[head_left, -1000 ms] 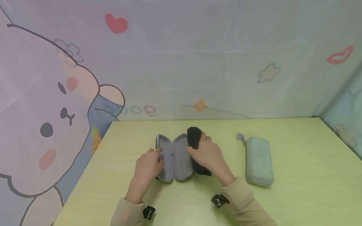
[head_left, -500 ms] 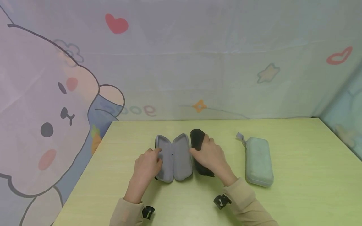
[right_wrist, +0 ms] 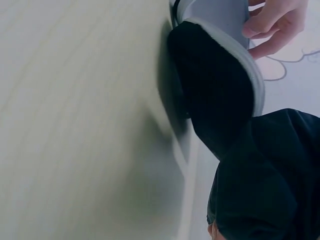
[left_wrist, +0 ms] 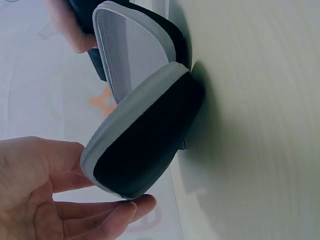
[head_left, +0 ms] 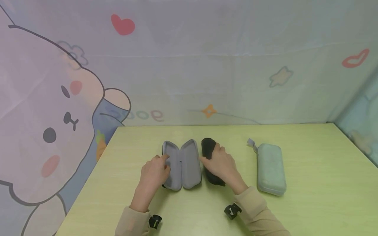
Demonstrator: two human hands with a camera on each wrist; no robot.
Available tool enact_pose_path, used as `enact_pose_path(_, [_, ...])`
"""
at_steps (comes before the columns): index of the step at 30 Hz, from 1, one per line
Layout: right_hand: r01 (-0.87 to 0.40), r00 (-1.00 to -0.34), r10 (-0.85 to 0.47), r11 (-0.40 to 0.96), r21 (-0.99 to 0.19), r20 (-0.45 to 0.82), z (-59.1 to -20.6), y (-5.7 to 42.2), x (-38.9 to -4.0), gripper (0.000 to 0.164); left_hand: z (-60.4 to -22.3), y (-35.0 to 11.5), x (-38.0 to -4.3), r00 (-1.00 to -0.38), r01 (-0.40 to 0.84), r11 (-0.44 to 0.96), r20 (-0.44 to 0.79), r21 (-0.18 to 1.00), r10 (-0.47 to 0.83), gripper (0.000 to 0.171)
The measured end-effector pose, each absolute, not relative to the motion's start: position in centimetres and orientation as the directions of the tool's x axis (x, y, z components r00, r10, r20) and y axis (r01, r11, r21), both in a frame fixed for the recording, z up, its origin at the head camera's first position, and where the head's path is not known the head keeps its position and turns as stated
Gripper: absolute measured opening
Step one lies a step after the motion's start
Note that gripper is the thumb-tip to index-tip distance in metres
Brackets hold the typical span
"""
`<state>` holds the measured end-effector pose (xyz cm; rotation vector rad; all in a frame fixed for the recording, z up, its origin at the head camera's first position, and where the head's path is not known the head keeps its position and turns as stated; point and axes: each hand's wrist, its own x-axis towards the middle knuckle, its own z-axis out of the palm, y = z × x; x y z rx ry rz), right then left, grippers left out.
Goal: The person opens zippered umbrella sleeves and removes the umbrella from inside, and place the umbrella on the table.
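A hard zip case (head_left: 190, 168) with grey lining and a black outside stands spread open on the table, both halves bare inside. My left hand (head_left: 154, 175) pinches the edge of its left half; in the left wrist view, thumb and fingers (left_wrist: 112, 222) meet that edge from both sides. Just right of the case, my right hand (head_left: 222, 164) grips a soft black pouch (head_left: 208, 149) from above. The pouch (right_wrist: 270, 180) looks bulky and creased in the right wrist view, hiding most of the right hand. Its contents are hidden.
A closed mint-green zip case (head_left: 270, 168) with a grey strap (head_left: 251, 142) lies on the right of the pale yellow table (head_left: 319, 183). Behind the table hangs a printed cloth backdrop (head_left: 189, 65). Each sleeve cuff carries a small black device (head_left: 232, 211).
My right hand has carried the black pouch slightly right and towards me, widening the gap from the open case. The left hand keeps its hold on the case.
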<state>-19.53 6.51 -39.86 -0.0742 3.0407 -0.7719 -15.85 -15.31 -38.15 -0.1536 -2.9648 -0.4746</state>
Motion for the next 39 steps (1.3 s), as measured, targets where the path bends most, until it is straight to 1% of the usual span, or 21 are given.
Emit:
enact_pose_path(9, [-0.029, -0.999, -0.047, 0.886, -0.463, -0.027, -40.9, 6.7, -19.8, 0.09, -38.0, -15.2, -15.8, -0.988, 0.116, 0.941, 0.133, 0.318, 0.077, 0.036])
enact_pose_path(24, [-0.029, -0.998, -0.048, 0.89, -0.455, -0.03, -41.8, 6.8, -20.0, 0.088, -38.0, -15.3, -15.9, -0.991, 0.101, 0.939, 0.117, 0.329, 0.065, 0.036])
enact_pose_path(39, [-0.015, -0.999, -0.032, 0.895, -0.445, -0.031, -42.1, 6.7, -20.0, 0.09, -38.0, -15.3, -15.8, -0.99, 0.106, 0.941, 0.126, 0.32, 0.069, 0.035])
